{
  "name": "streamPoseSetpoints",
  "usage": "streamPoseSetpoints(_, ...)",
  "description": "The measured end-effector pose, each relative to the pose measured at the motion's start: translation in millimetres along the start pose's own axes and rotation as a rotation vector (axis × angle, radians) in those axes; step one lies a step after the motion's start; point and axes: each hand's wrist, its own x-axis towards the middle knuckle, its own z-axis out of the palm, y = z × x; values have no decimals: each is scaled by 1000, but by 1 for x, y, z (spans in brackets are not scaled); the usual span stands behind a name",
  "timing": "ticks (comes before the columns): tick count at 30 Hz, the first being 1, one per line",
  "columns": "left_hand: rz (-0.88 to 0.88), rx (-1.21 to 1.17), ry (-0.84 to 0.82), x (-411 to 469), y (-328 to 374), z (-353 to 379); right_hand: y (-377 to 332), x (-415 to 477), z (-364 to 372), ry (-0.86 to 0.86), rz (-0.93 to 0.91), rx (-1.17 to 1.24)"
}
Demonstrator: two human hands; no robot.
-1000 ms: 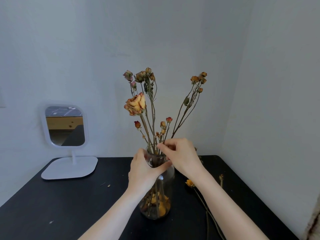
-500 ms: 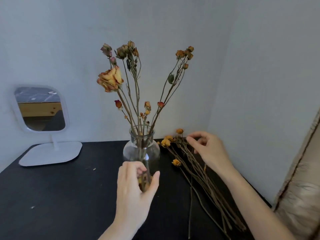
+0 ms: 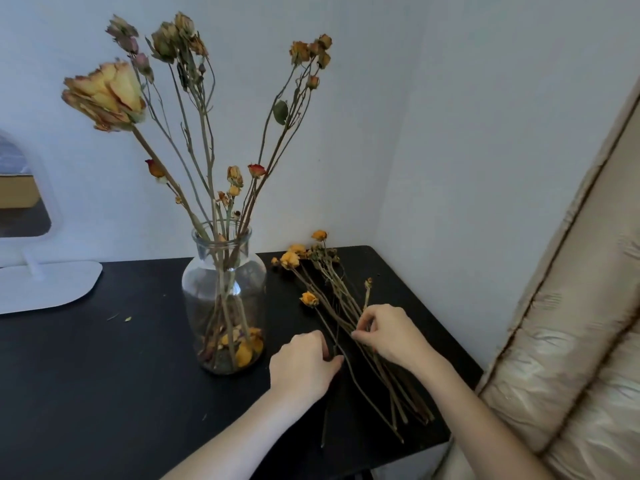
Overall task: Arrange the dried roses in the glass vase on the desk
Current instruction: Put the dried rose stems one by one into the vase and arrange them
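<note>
The clear rounded glass vase (image 3: 221, 282) shows brown stems over fallen orange-yellow petals; its large dried rose (image 3: 105, 95) is pale yellow, edged reddish brown. Loose dried roses (image 3: 290, 259) have orange-yellow heads against the plain black desk (image 3: 104, 375). White stand mirror (image 3: 48, 285); glossy beige cushion (image 3: 571, 341), dark-seamed

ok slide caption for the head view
Left hand and right hand pick through loose dried yellow roses on the black desk beside the clear glass vase.

Domestic room, judged a home dressing corner: a black table (image 3: 104, 375) set into a corner of plain white walls (image 3: 485, 133) carries a white stand-up vanity mirror (image 3: 45, 285) and dried roses (image 3: 107, 95) in a glass vase (image 3: 223, 299), with quilted beige upholstery (image 3: 571, 341) alongside.
</note>
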Motion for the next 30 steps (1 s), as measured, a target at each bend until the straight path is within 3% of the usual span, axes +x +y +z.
streamPoseSetpoints(5, -21, 23, -56, 3, 0, 6, -3, -1, 10, -189, -40, -148)
streamPoseSetpoints(8, -31, -29, -49, 5, -4, 6, -3, -1, 14, -204, -23, -180)
streamPoseSetpoints(11, -40, -102, -35, 5, -8, 6, -5, -1, 15, -174, -1, -158)
streamPoseSetpoints(17, -58, -71, -56, 6, -10, 5, -4, 3, 12, 48, 75, -142)
streamPoseSetpoints(30, -62, -47, -100, 9, -10, 4, 1, 10, 10, 64, 174, -112)
